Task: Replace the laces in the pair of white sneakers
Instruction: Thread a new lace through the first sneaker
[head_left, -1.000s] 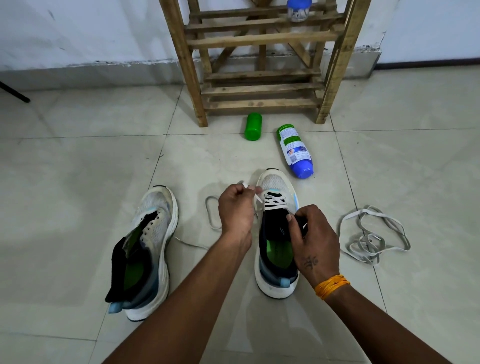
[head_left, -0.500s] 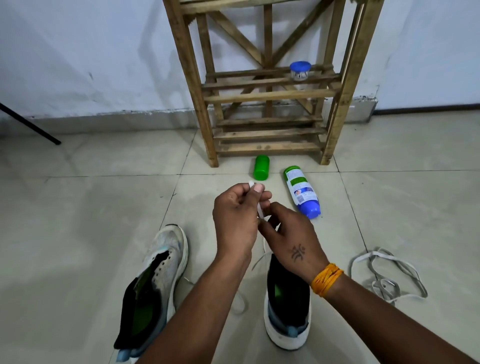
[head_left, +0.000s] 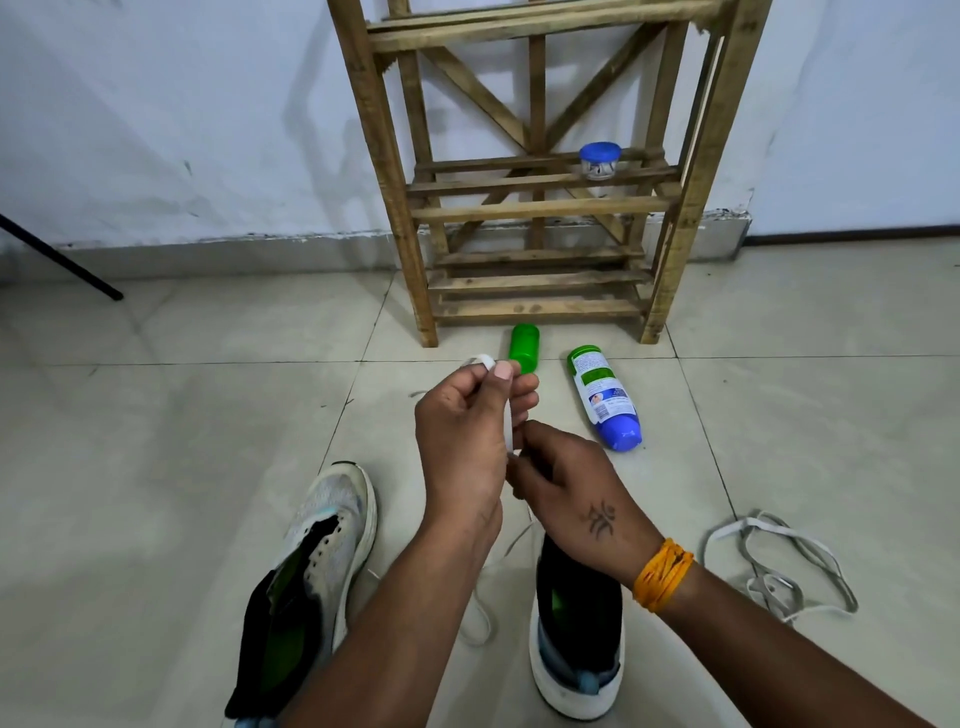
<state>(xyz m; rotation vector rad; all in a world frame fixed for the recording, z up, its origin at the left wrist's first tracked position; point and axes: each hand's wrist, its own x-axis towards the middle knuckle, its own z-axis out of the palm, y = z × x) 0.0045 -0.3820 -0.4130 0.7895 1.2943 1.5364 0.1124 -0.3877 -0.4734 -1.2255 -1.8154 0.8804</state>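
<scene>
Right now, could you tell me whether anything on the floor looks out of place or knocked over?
Two containers lie on their sides in front of the wooden rack: a green bottle and a blue-capped bottle. A loose lace sits tangled right of the sneakers. Nothing looks spilled.

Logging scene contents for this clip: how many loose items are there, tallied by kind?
Sneakers: 2, left sneaker, right sneaker
Laces: 2, held lace, lace on floor
Bottles on floor: 2, green bottle, blue-capped bottle
Jars: 1, jar on rack
Total: 7
</scene>
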